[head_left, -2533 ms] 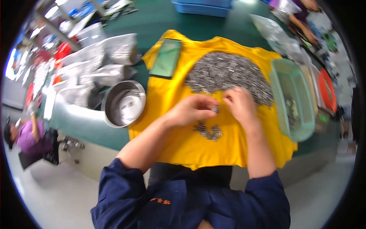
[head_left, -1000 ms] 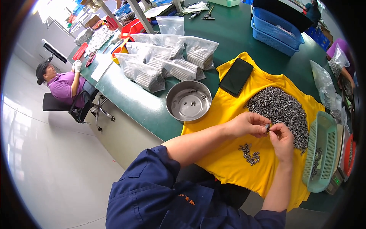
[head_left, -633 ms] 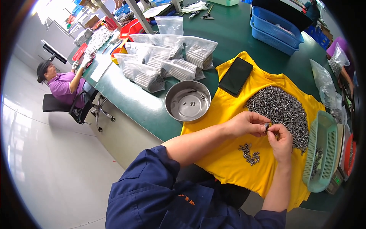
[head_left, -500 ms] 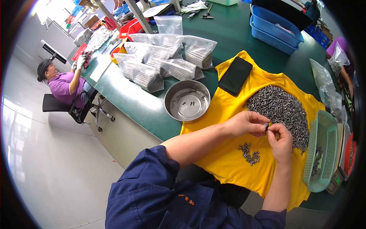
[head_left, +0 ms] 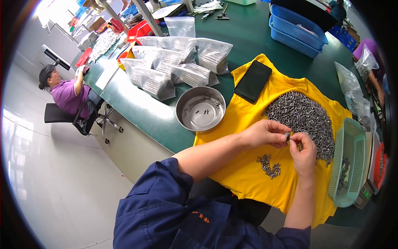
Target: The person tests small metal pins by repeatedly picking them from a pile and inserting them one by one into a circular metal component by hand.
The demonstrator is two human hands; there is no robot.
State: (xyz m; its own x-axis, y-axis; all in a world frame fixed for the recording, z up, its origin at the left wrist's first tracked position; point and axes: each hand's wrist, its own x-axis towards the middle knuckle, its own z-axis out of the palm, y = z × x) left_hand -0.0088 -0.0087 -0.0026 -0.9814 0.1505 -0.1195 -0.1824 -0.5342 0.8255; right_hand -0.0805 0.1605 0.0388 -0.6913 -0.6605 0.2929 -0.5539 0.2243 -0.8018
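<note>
small dark-grey metal piece (head_left: 287,135) sits pinched in the left hand's (head_left: 267,133) fingertips; the right hand (head_left: 303,153) meets its near edge, perhaps steadying it, though whether it pinches too i cannot tell. beyond both hands spreads a heap of grey metal cylinders (head_left: 300,114); the yellow cloth shirt (head_left: 253,189) underneath probably stops rolling. leftward, a round steel bowl (head_left: 201,116) stands handy.

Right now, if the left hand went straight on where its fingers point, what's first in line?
Most likely the right hand, its fingertips right beside the small dark part that the left hand holds; whether they touch it is unclear.
</note>
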